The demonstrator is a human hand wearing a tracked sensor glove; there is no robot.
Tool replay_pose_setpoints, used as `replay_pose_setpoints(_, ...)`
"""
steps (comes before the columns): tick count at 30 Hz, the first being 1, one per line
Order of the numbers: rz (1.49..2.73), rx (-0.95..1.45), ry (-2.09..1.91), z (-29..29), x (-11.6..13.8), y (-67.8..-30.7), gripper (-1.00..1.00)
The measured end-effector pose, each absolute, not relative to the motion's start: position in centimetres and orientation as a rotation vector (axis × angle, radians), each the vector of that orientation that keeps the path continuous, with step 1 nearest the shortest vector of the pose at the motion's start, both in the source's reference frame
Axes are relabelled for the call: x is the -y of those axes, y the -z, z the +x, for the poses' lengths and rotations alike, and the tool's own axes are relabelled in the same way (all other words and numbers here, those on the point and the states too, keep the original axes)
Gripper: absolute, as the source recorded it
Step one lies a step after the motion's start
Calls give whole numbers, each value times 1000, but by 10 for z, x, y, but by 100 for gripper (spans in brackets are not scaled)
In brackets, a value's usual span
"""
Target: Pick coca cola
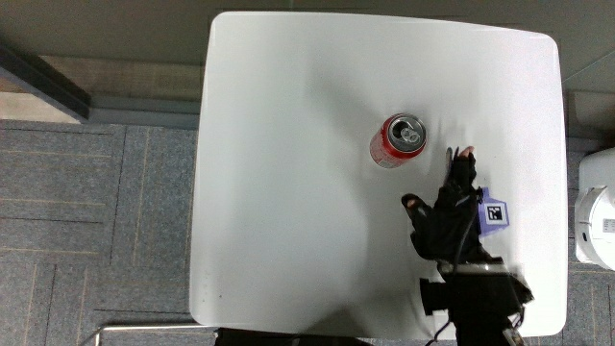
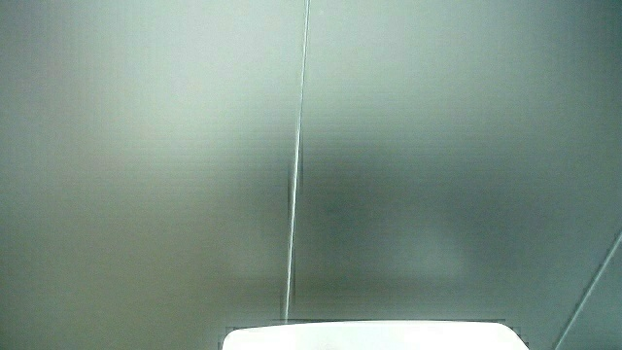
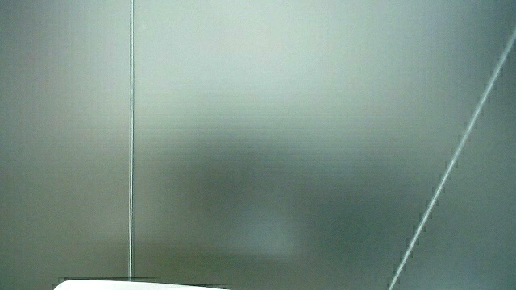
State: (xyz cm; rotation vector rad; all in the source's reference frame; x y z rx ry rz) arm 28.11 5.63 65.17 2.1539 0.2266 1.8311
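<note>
While both side views give me only a pale wall and a sliver of table edge, the main view shows my black-gloved hand (image 1: 452,207) resting on the white rectangular table (image 1: 288,144), fingers relaxed and holding nothing. The red aluminium Coca-Cola can (image 1: 397,141) stands upright near its fingertips, not touching.

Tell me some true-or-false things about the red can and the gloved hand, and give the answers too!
1. The red can stands upright on the white table. True.
2. The hand is gripping the can. False: it is beside the can, nearer the person, not touching it.
3. The can lies on its side. False: its silver top faces up.
4. The hand holds nothing. True.
5. Both side views show the can. False: they show mostly a pale wall.
</note>
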Motion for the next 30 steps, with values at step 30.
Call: replay_pose_setpoints(30, 2163, -223, -2077, 256, -37, -654, 39)
